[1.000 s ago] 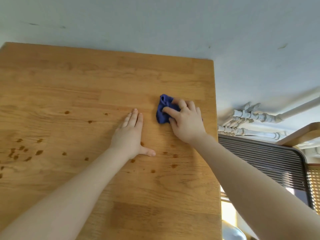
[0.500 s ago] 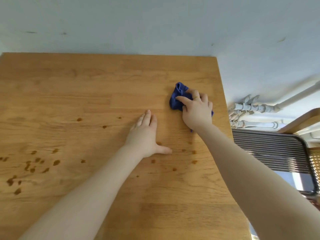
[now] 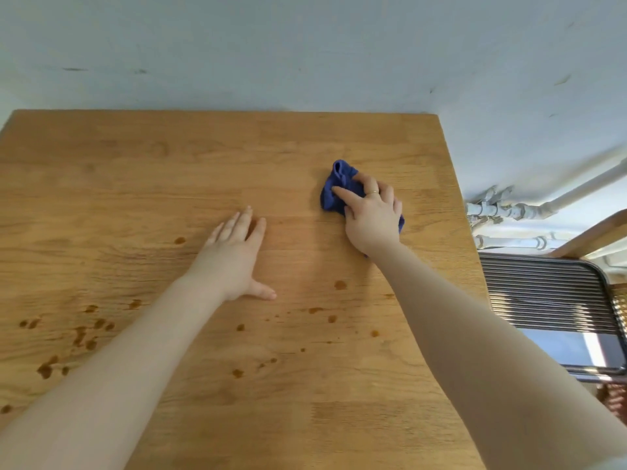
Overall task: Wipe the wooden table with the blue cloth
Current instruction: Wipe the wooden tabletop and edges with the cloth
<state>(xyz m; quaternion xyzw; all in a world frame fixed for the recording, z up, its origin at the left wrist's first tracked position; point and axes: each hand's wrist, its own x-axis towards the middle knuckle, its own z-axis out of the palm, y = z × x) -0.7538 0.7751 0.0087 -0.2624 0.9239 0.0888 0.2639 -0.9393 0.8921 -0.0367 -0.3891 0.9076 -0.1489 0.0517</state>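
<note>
The wooden table [image 3: 169,171] fills most of the view and carries several brown stains [image 3: 81,334] at the left and near the middle. A crumpled blue cloth [image 3: 334,189] lies on the far right part of the table. My right hand [image 3: 371,212] grips the cloth and presses it onto the wood; most of the cloth is hidden under the palm. My left hand [image 3: 234,256] rests flat on the table to the left of the cloth, fingers straight, thumb spread out.
The table's far edge meets a pale wall [image 3: 305,56]. Past the right edge stand white pipes [image 3: 509,212], a dark ribbed radiator [image 3: 549,293] and a curved wooden chair back [image 3: 590,235]. Small brown drops [image 3: 339,284] lie just below my right wrist.
My right hand has pushed the blue cloth farther away across the table. The view has tilted, so more of the near table shows. My left hand stays flat on the wood.
</note>
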